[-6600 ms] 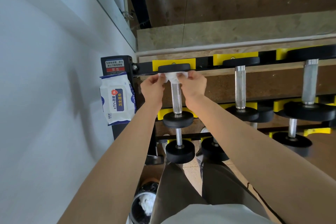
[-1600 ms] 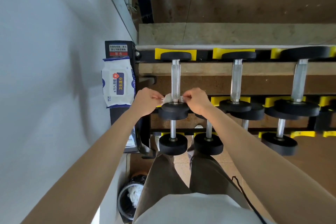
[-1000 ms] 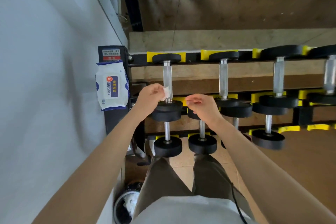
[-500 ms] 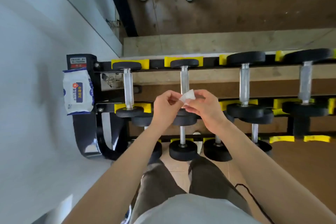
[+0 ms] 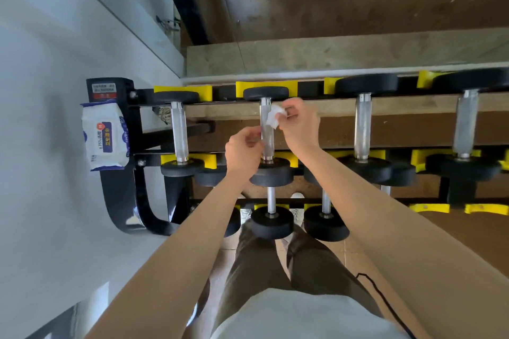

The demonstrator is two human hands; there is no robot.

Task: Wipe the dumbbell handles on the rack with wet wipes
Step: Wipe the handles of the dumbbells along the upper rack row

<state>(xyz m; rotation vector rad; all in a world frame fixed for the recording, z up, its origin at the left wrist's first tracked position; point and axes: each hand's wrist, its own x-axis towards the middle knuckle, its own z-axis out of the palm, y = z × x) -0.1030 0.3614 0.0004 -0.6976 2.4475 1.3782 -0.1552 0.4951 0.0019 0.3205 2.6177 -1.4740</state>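
observed: the wet wipe [image 5: 273, 118] is a small crumpled white wad. it is pinched between the thumb and fingertips of my right hand [image 5: 300, 126] and pressed against the right side of the dumbbell handle [image 5: 266, 132], close to its far end. this is the second dumbbell from the left on the top tier of the rack [image 5: 121, 187]. my left hand [image 5: 241, 152] sits at the handle's left side, toward its near end, with fingers curled. i cannot tell whether they clasp the bar or only touch it.

handling, in my judgement: the wipe is soft, limp and damp, and almost weightless. it will bunch or slide off a round bar unless wrapped around it, so it is best taken by its free edges. the handle is stiff metal with a textured look, so it should drag on the cloth. the dumbbell is heavy and need not be lifted.

orientation: the handle's long axis runs near to far. the far head [image 5: 265, 93] sits in a yellow cradle [image 5: 293, 88], and the near head [image 5: 271, 175] is toward me. strokes should follow that axis.

noted: a pack of wipes [image 5: 106, 135] lies on the rack's left end, well apart from both hands.
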